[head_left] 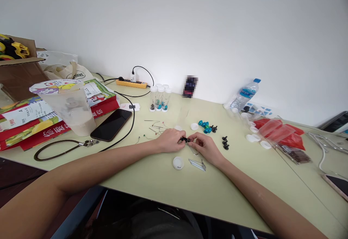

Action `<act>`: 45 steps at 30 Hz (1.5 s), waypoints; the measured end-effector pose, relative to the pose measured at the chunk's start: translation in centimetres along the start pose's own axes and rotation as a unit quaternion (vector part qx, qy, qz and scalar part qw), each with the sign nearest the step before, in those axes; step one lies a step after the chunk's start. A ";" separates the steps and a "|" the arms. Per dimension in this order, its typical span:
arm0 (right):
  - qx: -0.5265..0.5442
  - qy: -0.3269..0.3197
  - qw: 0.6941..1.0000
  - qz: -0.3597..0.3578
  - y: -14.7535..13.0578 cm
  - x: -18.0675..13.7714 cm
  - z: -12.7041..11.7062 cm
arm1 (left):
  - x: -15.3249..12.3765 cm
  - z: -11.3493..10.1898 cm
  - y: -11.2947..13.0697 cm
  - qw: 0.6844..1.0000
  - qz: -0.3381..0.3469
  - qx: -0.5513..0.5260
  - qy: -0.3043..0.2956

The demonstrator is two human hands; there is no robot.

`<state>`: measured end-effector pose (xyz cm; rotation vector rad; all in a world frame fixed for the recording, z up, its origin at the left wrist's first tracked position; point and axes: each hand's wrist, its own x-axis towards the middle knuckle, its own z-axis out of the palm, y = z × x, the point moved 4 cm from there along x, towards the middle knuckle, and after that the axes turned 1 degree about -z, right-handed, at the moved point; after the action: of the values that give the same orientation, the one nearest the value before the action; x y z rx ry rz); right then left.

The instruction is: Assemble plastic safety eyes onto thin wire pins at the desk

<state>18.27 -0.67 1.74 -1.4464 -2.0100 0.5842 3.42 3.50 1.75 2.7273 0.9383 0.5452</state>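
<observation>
Both my hands rest on the pale green table (168,184) and meet over a small black part (185,139). My left hand (170,140) pinches that black part from the left. My right hand (204,147) is closed in a pinch at the part's right end and also holds a thin metal pin (194,151). A fan of several metal pins (198,164) lies just under my right hand, beside a white cap (178,163). Teal beads (204,126) and small black parts (225,142) lie beyond my hands.
A black phone (111,124), a clear cup (73,110) and red boxes (40,121) stand left. Three vials (160,98), a power strip (131,83) and a water bottle (245,94) sit at the back. Red bags (280,132) and white caps (255,137) lie right.
</observation>
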 end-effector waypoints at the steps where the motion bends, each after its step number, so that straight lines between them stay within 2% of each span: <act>1: -0.001 0.000 1.000 0.001 0.0 0.0 0.0 | 0.0 0.0 0.0 1.000 -0.002 -0.002 -0.001; 13: -0.011 0.002 1.000 0.000 -0.1 0.0 0.0 | 0.0 -0.1 -0.2 0.999 -0.015 -0.040 0.000; 20: -0.018 0.026 0.999 -0.012 0.1 -0.1 0.0 | 0.1 -0.3 -0.3 0.996 -0.032 -0.083 0.000; 32: -0.048 0.016 0.999 -0.004 -0.3 0.0 -0.1 | 0.1 -0.3 -0.2 0.996 -0.031 -0.081 -0.001; 38: -0.015 0.024 0.999 -0.016 -0.2 0.0 -0.1 | 0.1 -0.4 -0.2 0.996 -0.033 -0.078 -0.001; 45: -0.031 0.018 0.999 -0.026 -0.2 0.0 -0.1 | 0.1 -0.2 -0.4 0.997 -0.024 -0.071 0.006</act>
<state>18.18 -0.72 1.91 -1.4254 -2.0466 0.4745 3.25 3.91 1.84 2.5715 0.9278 0.5972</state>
